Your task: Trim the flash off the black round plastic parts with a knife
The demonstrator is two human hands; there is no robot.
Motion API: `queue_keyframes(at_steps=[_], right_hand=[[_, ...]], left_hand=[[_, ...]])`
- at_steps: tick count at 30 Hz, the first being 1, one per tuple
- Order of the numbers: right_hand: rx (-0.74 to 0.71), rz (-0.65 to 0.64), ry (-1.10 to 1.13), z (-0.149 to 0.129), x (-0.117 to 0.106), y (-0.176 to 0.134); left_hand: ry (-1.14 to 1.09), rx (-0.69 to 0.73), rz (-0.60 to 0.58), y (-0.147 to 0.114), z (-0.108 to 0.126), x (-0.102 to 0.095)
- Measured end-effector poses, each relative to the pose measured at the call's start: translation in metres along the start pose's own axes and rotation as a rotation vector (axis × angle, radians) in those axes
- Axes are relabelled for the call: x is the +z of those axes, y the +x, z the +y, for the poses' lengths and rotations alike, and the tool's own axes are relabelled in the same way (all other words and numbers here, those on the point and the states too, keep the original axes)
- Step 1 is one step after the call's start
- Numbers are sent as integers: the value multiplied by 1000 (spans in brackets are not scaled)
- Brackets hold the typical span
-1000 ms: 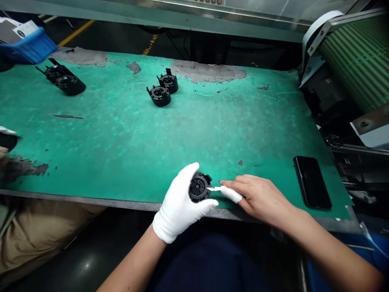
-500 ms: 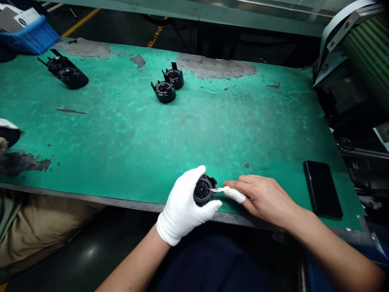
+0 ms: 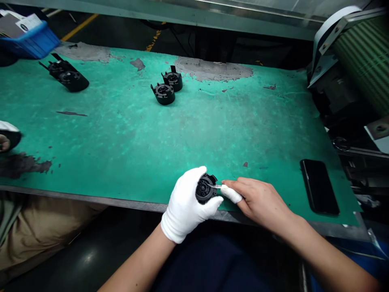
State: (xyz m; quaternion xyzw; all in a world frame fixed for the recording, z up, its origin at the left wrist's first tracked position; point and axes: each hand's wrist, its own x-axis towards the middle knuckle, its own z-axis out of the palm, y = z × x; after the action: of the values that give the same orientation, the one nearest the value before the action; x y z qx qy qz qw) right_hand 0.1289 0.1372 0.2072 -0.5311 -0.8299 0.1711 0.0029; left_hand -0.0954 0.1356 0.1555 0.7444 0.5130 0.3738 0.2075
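My left hand [image 3: 189, 205], in a white glove, is wrapped around a round black plastic part [image 3: 206, 189] near the table's front edge. The part's recessed face, with ring-shaped ridges, is turned up toward me. My right hand [image 3: 257, 198] is bare apart from a white cover on the thumb. Between thumb and forefinger it pinches a small knife [image 3: 216, 186] with a thin metal blade. The blade's tip lies over the face of the black part; whether it touches cannot be told. The knife's handle is hidden in my fingers.
Two similar black parts [image 3: 164, 94] stand mid-table, with more black parts [image 3: 68, 75] farther left. A phone [image 3: 319, 186] lies at the right. A blue bin [image 3: 33, 40] is at the back left. Another person's hand [image 3: 4, 142] holds something dark at the left edge.
The knife's tip has shifted slightly up over the part's face, and the blade's angle has changed. Both hands remain close together. The whole view has shifted a little.
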Motion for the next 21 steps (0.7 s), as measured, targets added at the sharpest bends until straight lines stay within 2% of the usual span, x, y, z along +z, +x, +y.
queue_keyframes(at_steps=[6,14,21], right_hand=[[57,58,-106,-5,4,4],[44,66,83,-11,9,-2],[89,71,-138,-19,5,1]], left_hand=[[2,2,23,1,1,2],[13,17,24,-2,-1,4],[5,7,33,1,4,3]])
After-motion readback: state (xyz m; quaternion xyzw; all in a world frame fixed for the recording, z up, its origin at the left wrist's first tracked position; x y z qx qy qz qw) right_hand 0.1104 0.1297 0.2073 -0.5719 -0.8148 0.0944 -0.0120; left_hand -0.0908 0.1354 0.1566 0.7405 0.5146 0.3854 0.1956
